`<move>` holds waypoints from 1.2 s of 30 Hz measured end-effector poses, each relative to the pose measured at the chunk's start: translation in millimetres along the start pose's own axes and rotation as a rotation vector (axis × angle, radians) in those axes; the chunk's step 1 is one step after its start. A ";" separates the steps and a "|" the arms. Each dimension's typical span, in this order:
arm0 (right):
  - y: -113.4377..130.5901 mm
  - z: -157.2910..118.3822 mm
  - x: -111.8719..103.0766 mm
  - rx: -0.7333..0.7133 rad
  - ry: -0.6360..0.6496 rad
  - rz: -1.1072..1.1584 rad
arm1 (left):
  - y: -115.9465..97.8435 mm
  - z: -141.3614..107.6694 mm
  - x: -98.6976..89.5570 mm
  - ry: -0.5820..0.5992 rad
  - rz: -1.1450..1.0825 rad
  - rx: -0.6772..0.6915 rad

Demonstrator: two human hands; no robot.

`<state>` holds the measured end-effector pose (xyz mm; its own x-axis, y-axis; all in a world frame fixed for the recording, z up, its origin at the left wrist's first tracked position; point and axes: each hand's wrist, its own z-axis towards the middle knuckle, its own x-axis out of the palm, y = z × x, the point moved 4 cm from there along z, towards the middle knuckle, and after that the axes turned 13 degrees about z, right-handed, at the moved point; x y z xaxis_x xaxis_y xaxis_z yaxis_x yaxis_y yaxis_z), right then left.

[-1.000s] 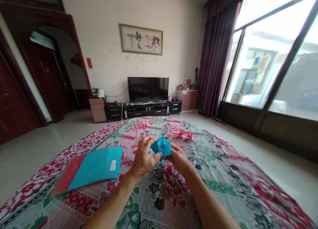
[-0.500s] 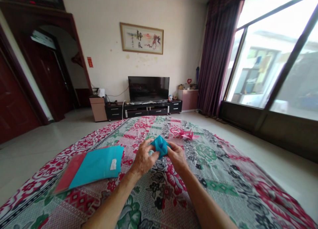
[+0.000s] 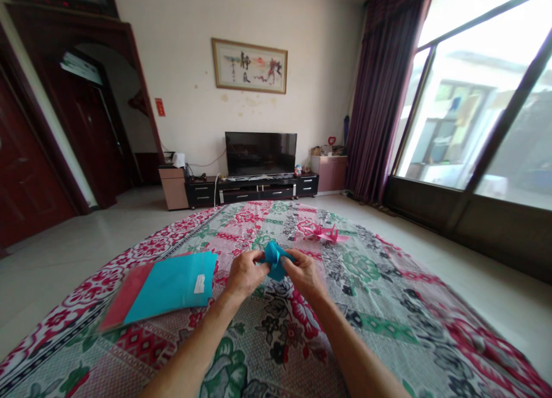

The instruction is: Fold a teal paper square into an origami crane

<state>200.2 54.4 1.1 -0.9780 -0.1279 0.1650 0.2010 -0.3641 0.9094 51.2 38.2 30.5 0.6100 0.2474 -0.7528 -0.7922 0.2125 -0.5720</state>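
Observation:
A small folded piece of blue paper [image 3: 275, 259] is held up above the patterned cloth, between both hands. My left hand [image 3: 248, 273] pinches its left side with thumb and fingers. On the other side, my right hand [image 3: 305, 271] grips the paper's right edge, the thumb resting near its middle. The folds stand up at the top, and their exact shape is too small to tell. To the left lies a flat pack of blue and red paper sheets [image 3: 170, 286] with a white label. Pink folded paper [image 3: 330, 234] sits farther back, right of my hands.
A floral cloth [image 3: 371, 306] covers the round table. Beyond it stand a television [image 3: 261, 154] on a low black cabinet [image 3: 276, 192], a pink side cabinet [image 3: 332, 175] and a purple curtain [image 3: 375, 99]. Large windows are on the right.
The blue paper has turned and shifted slightly left, its folds now narrower and more upright. My right thumb has moved onto its front. The view has shifted a little.

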 end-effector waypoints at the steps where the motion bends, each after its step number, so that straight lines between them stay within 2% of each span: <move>1: -0.2 0.0 -0.2 0.005 -0.006 -0.004 | -0.8 -0.4 -1.5 -0.047 0.045 0.035; 4: -1.1 0.6 -1.9 0.033 -0.033 -0.004 | -3.8 -1.6 -2.7 -0.141 0.148 0.123; 9: -3.6 1.3 -4.1 0.080 -0.044 0.020 | -4.8 -0.2 0.9 -0.116 0.124 0.160; 12: -4.0 0.9 -3.6 0.086 -0.020 0.045 | -0.8 2.2 4.2 -0.033 -0.034 0.088; 15: -3.6 0.4 -2.9 0.086 -0.004 0.064 | 4.5 2.9 8.8 0.074 -0.241 -0.064; 18: -2.9 -0.1 -2.1 0.099 0.003 0.083 | 5.5 1.8 9.8 0.113 -0.386 -0.163; 25: -0.2 -1.4 1.3 0.128 0.023 0.100 | 4.3 -0.8 6.5 0.176 -0.536 -0.257; 33: -2.9 -2.8 -0.3 0.197 -0.030 0.153 | 6.9 0.6 6.1 0.171 -0.578 -0.279; 36: -2.4 -3.5 -0.4 0.222 -0.029 0.175 | 8.6 1.0 7.0 0.216 -0.602 -0.276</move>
<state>200.3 52.0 -2.4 -0.9313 -0.1430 0.3351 0.3531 -0.1277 0.9268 48.7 42.8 20.7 0.9499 -0.0375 -0.3103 -0.3105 -0.0009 -0.9506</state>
